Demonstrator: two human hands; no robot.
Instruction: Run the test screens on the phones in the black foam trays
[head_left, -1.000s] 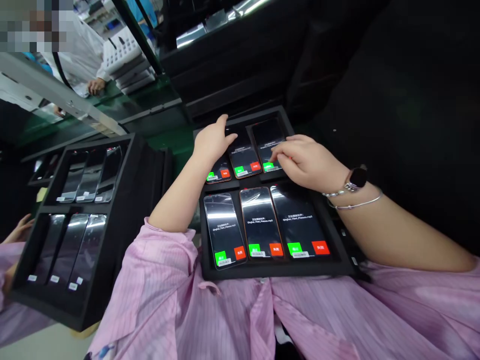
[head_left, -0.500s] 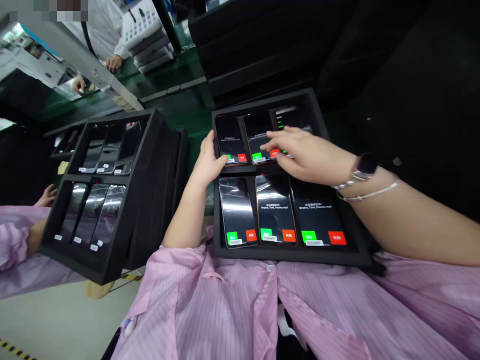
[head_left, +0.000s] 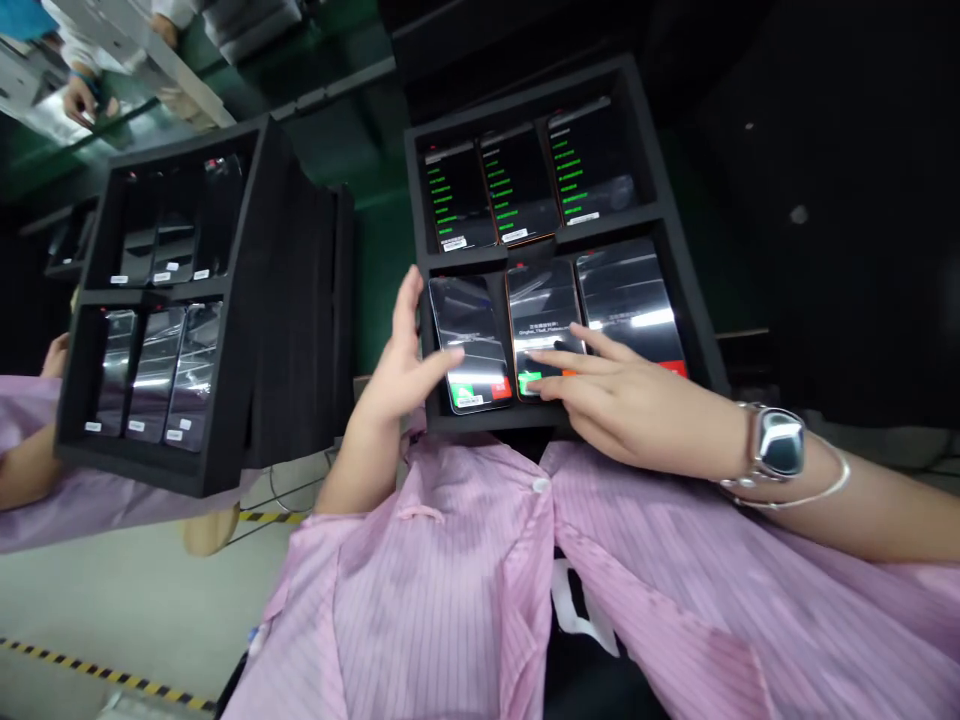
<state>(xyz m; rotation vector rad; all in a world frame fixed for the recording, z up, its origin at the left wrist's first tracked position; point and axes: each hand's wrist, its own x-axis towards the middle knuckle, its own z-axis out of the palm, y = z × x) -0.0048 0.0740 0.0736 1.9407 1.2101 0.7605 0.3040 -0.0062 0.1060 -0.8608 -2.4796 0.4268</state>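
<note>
A black tray [head_left: 667, 225] carries two rows of smartphones. My left hand [head_left: 405, 365] lies along its left wall, fingers outstretched and thumb apart over the front-left phone [head_left: 471, 330]. My right hand [head_left: 630, 405] spreads its fingers above the front-middle phone [head_left: 544, 295], one fingertip at the green button; whether it touches the glass I cannot tell. Part of the front-right phone [head_left: 626, 290] is covered by that hand, though a red button shows. Lines of green text fill the back-row screens: the left phone [head_left: 459, 195], the middle phone [head_left: 517, 185] and the right phone [head_left: 589, 165].
To the left stands another black tray [head_left: 251, 215] of dark-screened phones with white labels. A co-worker's pink sleeve [head_left: 30, 420] reaches behind it. Across the green bench [head_left: 382, 225], another person's hand [head_left: 79, 98] shows at upper left.
My right hand has come from the back row to the front-middle phone. Back-left and back-middle screens have switched from coloured buttons to green text. The trays appear higher in view.
</note>
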